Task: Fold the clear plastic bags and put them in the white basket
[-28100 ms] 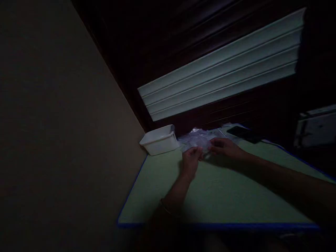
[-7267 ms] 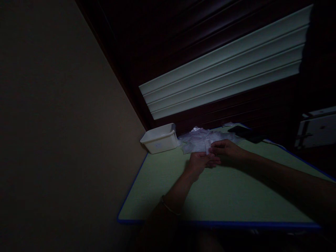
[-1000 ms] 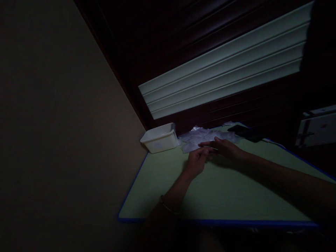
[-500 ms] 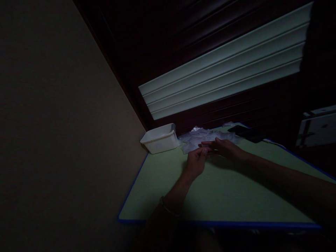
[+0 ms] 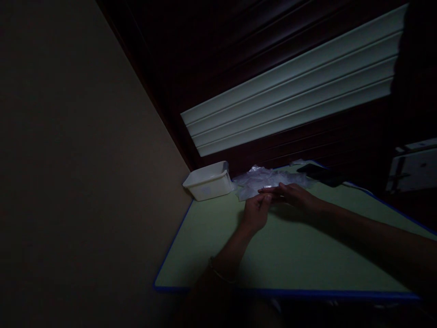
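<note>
Over the pale green table [image 5: 307,255], my left hand [image 5: 256,212] is closed, its fingertips meeting those of my right hand [image 5: 295,195]. The fingers of my right hand are pressed together and reach left across my left fingertips. Whatever lies between the fingers is too small and dark to make out. Just behind both hands a pile of clear plastic bags [image 5: 244,190] is spread on the table, partly hidden by them. A white plastic bin [image 5: 210,187] stands to the left of the pile.
A dark flat object [image 5: 316,173] lies at the back right, with a pale cable [image 5: 357,186] beside it. A wall [image 5: 102,182] borders the left side. Behind the table is a dark panel with light slats [image 5: 293,86].
The fingers of my right hand have closed in slightly over my left fingertips. A small bright glint now shows just above them. Bin and pile are unmoved.
</note>
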### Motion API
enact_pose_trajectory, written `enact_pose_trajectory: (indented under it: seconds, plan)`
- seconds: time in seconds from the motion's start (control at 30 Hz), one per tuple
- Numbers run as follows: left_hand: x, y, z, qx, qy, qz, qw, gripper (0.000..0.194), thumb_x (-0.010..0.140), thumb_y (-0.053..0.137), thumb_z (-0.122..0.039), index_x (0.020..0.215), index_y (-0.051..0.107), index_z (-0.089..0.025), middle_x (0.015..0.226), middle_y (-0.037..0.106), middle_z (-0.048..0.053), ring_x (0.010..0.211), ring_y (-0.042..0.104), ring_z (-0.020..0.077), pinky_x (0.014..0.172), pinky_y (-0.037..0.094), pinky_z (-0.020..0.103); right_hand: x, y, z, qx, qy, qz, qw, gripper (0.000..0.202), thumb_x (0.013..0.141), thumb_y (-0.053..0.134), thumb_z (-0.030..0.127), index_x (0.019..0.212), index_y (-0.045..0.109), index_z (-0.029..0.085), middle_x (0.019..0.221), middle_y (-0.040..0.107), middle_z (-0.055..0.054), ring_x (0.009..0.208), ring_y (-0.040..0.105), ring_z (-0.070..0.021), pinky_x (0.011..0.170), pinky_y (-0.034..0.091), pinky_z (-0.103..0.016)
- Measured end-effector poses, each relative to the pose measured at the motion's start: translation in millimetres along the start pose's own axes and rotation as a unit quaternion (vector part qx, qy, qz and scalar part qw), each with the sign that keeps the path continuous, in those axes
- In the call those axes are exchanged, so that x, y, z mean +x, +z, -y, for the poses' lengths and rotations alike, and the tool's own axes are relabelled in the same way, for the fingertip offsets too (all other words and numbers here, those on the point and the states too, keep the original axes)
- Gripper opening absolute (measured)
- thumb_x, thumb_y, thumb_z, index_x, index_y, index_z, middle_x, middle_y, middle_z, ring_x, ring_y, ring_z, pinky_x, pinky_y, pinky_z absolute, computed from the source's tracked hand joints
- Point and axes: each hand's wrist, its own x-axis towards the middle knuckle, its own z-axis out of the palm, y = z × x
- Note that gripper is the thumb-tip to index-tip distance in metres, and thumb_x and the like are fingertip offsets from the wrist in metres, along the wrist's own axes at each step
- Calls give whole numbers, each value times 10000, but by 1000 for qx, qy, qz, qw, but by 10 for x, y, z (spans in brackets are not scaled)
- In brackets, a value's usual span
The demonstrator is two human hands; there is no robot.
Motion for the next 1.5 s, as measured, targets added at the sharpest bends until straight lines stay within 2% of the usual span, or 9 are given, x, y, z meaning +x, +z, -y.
enact_pose_trajectory:
  seconds: [0.17, 0.4, 0.53, 0.73, 0.9, 1.1, 1.27, 1.5]
  plan:
    - [-9, 18, -25, 1, -4, 0, 1000, 447, 918, 499, -512, 970, 732, -134, 924, 747, 100, 856, 691, 215, 824, 537, 347, 2, -40, -17, -33, -6, -10, 999, 520, 889, 501, 626, 1106, 748, 223, 1183, 708, -117, 1121, 630, -317, 1076, 359, -537]
    - [-7, 26, -37, -5, 2, -4, 1000, 419, 923, 506, -483, 969, 734, -134, 930, 747, 99, 906, 691, 221, 882, 520, 361, -2, -12, 20, -64, -14, -39, 997, 453, 858, 584, 588, 1054, 767, 223, 1150, 725, -102, 1116, 633, -313, 1077, 362, -523]
    - [8, 9, -28, 22, 18, -11, 1000, 435, 924, 498, -492, 939, 740, -132, 942, 744, 100, 932, 682, 229, 892, 509, 362, -2, -1, 7, -54, -24, -26, 998, 473, 820, 635, 584, 1108, 744, 225, 1191, 706, -115, 1115, 636, -312, 1066, 373, -536]
    - [2, 11, -60, 27, 19, -1, 999, 461, 928, 476, -510, 975, 733, -131, 941, 744, 96, 892, 685, 218, 871, 513, 352, -15, -6, -11, -38, -33, 6, 999, 469, 864, 600, 554, 1213, 687, 253, 1252, 676, -100, 1164, 612, -298, 1075, 369, -520]
    - [-7, 30, -109, 28, 14, 9, 999, 484, 929, 461, -527, 953, 735, -128, 929, 745, 99, 875, 682, 217, 863, 514, 347, -34, -7, 33, -67, -25, -10, 997, 497, 860, 593, 572, 1208, 693, 232, 1237, 682, -112, 1194, 580, -336, 1060, 367, -537]
    - [-9, 44, -136, 22, 10, 8, 1000, 504, 915, 470, -554, 915, 736, -125, 915, 744, 109, 858, 682, 218, 859, 517, 355, -33, -19, 46, -52, -30, -30, 998, 474, 836, 621, 575, 1184, 706, 265, 1307, 639, -112, 1187, 586, -326, 1004, 431, -503]
    - [-12, 43, -87, 9, 17, 18, 1000, 486, 922, 473, -535, 936, 733, -124, 936, 743, 112, 875, 682, 216, 879, 512, 362, -40, -26, 46, -71, -18, -14, 997, 466, 853, 597, 575, 1156, 724, 245, 1170, 713, -111, 1140, 611, -312, 1004, 421, -498]
    - [-18, 46, -95, 3, 17, 17, 1000, 470, 923, 484, -520, 942, 736, -123, 925, 743, 114, 883, 684, 224, 876, 516, 371, -60, -14, 90, -118, -23, -25, 992, 499, 879, 552, 573, 1179, 713, 208, 1123, 725, -111, 1005, 642, -282, 930, 455, -471]
